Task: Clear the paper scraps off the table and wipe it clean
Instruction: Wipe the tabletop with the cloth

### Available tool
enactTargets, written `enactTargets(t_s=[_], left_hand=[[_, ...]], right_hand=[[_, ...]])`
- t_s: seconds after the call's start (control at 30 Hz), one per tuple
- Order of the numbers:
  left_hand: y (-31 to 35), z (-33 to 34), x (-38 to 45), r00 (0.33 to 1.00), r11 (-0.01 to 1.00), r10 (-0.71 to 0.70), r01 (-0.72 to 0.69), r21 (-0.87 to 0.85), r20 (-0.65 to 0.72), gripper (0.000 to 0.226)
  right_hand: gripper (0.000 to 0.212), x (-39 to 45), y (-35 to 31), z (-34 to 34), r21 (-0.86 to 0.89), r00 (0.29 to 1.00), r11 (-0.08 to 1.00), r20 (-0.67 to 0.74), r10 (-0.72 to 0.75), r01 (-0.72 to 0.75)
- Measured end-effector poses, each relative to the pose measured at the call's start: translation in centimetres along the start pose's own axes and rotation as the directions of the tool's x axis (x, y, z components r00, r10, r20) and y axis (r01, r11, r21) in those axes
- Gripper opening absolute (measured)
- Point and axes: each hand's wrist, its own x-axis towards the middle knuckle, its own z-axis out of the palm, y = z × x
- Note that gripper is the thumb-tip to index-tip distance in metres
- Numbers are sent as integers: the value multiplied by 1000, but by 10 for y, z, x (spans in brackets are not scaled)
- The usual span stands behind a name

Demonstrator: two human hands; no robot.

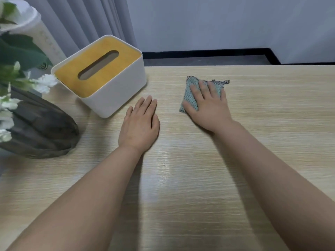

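A folded grey-green cloth (190,91) lies on the light wooden table (272,109), right of centre. My right hand (208,107) presses flat on the cloth with straight, spread fingers. My left hand (140,124) rests flat on the bare tabletop to the left of the cloth, fingers straight and together, holding nothing. No paper scraps show on the table in this view.
A white tissue box (101,75) with a yellow lid stands just beyond my left hand. A dark vase (39,127) with white flowers and green leaves sits at the left edge. The table's far edge runs behind the cloth, with floor and wall beyond.
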Motion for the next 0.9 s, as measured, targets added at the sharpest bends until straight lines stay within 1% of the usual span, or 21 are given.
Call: enactTargets(t_s=[0.07, 0.17, 0.23, 0.27, 0.33, 0.4, 0.47, 0.5, 0.57, 0.7, 0.77, 0.83, 0.9], left_hand=[[0, 0, 0, 1000, 1000, 1, -1, -1, -6, 50], [0, 1, 0, 1000, 1000, 1, -1, -2, -10, 50], [0, 1, 0, 1000, 1000, -1, 1, 2, -7, 51], [1, 1, 0, 1000, 1000, -2, 2, 2, -7, 51], [1, 1, 0, 1000, 1000, -6, 6, 1, -8, 51], [1, 0, 0, 1000, 1000, -5, 5, 3, -9, 50], [1, 0, 0, 1000, 1000, -3, 3, -3, -14, 50], [1, 0, 0, 1000, 1000, -3, 3, -7, -16, 50], [1, -1, 0, 1000, 1000, -3, 3, -11, -19, 50], [1, -1, 0, 1000, 1000, -7, 6, -20, -23, 50], [1, -1, 1, 1000, 1000, -8, 7, -21, -22, 50], [1, -2, 0, 1000, 1000, -4, 4, -18, -13, 50], [2, -2, 0, 1000, 1000, -2, 2, -8, -3, 50]], right_hand=[[69, -19, -15, 6, 4, 995, 995, -15, -97, 97], [75, -49, -27, 9, -16, 953, 953, -16, -303, 303], [77, -49, -21, 6, -31, 931, 931, 9, -364, 364], [75, -42, -17, 3, -34, 929, 928, 10, -371, 371], [71, -17, -6, 0, -27, 951, 951, -9, -308, 308], [70, 13, 2, -3, -9, 985, 985, -25, -173, 173], [70, 34, 3, -4, 1, 998, 999, -27, -50, 50], [69, 37, -1, -3, 3, 1000, 1000, -28, -15, 15], [67, 32, -13, -2, 4, 999, 1000, -33, -12, 12], [66, -2, -26, 2, -12, 977, 977, -27, -212, 212], [67, 1, -14, -3, -18, 966, 966, -19, -256, 256], [67, 22, 3, -9, -20, 980, 980, -16, -198, 197], [68, 50, 19, -15, -15, 998, 998, -10, -62, 62]])
